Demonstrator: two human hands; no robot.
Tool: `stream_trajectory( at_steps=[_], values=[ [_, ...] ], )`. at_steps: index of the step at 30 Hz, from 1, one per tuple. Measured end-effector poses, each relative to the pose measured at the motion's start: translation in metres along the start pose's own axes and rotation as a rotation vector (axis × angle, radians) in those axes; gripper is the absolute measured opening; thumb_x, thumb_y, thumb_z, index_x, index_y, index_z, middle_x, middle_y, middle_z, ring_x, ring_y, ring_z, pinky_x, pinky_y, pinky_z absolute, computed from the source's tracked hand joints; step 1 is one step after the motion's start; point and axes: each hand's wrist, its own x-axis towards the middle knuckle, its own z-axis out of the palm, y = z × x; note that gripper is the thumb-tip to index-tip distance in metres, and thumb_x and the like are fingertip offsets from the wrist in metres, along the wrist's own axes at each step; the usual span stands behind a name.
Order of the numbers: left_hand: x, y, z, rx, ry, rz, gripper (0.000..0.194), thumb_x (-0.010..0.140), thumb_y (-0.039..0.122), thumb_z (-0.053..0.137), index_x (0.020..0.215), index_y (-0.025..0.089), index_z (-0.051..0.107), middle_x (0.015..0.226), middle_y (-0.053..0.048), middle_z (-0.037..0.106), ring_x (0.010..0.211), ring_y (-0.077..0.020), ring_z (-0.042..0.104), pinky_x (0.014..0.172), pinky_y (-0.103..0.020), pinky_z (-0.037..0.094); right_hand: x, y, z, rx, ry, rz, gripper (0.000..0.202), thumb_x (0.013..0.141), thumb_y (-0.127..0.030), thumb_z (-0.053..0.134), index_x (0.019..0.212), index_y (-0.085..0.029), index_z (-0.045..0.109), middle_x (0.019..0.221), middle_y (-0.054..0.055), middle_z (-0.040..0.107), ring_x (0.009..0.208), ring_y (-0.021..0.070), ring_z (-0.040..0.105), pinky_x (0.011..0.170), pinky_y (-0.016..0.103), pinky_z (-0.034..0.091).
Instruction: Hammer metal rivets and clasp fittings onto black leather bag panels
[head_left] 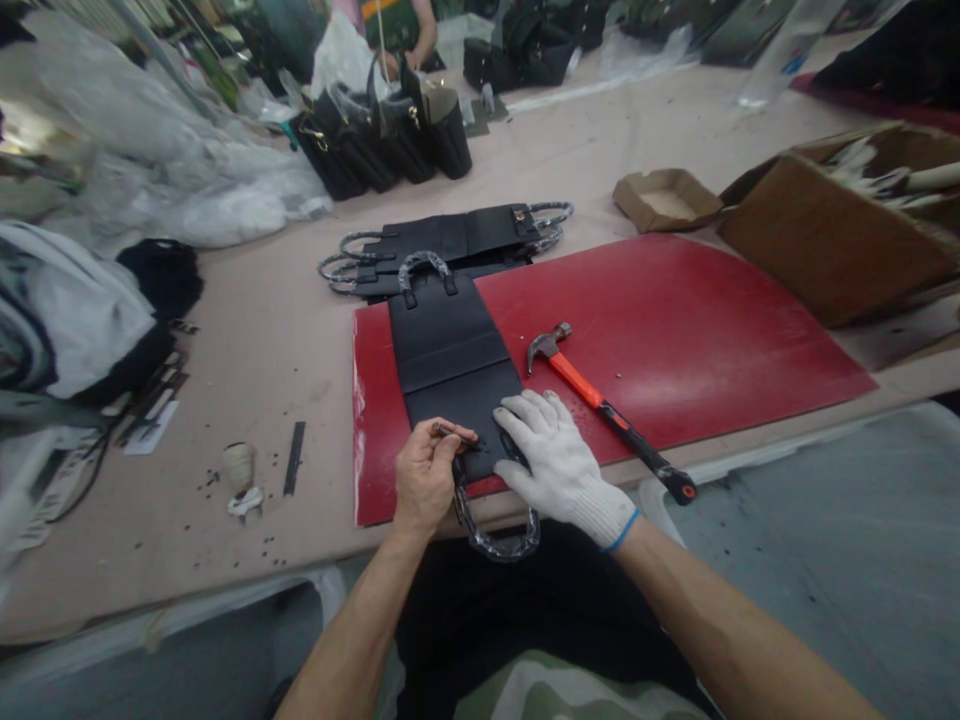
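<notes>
The flat bag panel (450,365) lies lengthwise on the red mat (675,340), its near end at the edge of the surface (262,330), one wrapped handle (495,535) hanging over toward me. My left hand (426,478) is bare and pinches a small metal punch (450,432), its tip laid against the panel's near end. My right hand (559,460), in a white glove, is spread flat on the panel just beside that spot, I'd judge to keep the leather from sliding. The hammer (600,405) rests on the mat right of my gloved hand, head away from me, within easy reach. Beyond the panel more flat panels (457,235) are stacked, then finished bags (382,135) standing upright. Cardboard boxes (825,230) sit far right.
</notes>
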Motion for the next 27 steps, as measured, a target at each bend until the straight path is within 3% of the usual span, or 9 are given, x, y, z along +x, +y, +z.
stream_trajectory(
  at_steps=[10,17,22,25,27],
  values=[
    [0.001,-0.005,-0.003,0.023,-0.047,0.008,0.012,0.098,0.029,0.060,0.100,0.018,0.063,0.093,-0.003,0.077,0.088,-0.0181,0.076,0.084,-0.033,0.063,-0.001,0.002,0.002,0.029,0.021,0.001,0.059,0.087,-0.032,0.074,0.141,-0.015,0.059,0.149,0.014,0.052,0.143,0.0376,0.037,0.127,0.060,0.019],
    [-0.001,-0.002,-0.001,0.290,-0.096,0.289,0.011,0.096,0.019,0.058,0.097,0.020,0.069,0.091,-0.001,0.077,0.083,-0.0144,0.073,0.078,-0.025,0.059,-0.001,0.002,0.004,0.030,0.028,-0.005,0.058,0.087,-0.032,0.074,0.140,-0.013,0.059,0.148,0.014,0.053,0.143,0.0373,0.037,0.127,0.059,0.018],
    [0.000,0.002,0.005,0.351,-0.052,0.338,0.013,0.095,0.016,0.057,0.091,0.020,0.068,0.086,0.000,0.075,0.078,-0.0124,0.072,0.075,-0.021,0.056,0.000,0.004,0.003,0.065,0.049,-0.019,0.055,0.086,-0.030,0.074,0.137,-0.014,0.061,0.145,0.014,0.054,0.141,0.0368,0.040,0.126,0.059,0.019],
    [0.000,0.002,0.007,0.382,-0.049,0.361,0.013,0.095,0.016,0.056,0.091,0.020,0.068,0.085,-0.001,0.074,0.078,-0.0128,0.072,0.074,-0.022,0.055,-0.002,0.010,-0.011,0.122,0.069,-0.027,0.049,0.086,-0.028,0.071,0.132,-0.015,0.063,0.140,0.013,0.058,0.132,0.0319,0.049,0.122,0.053,0.031],
    [0.000,0.000,0.009,0.402,-0.040,0.373,0.013,0.096,0.018,0.056,0.089,0.020,0.067,0.084,-0.001,0.074,0.077,-0.0135,0.072,0.073,-0.022,0.055,-0.006,0.019,-0.026,0.064,0.125,0.048,0.045,0.089,-0.028,0.068,0.132,-0.015,0.062,0.137,0.014,0.059,0.128,0.0308,0.053,0.116,0.048,0.040]
  ],
)
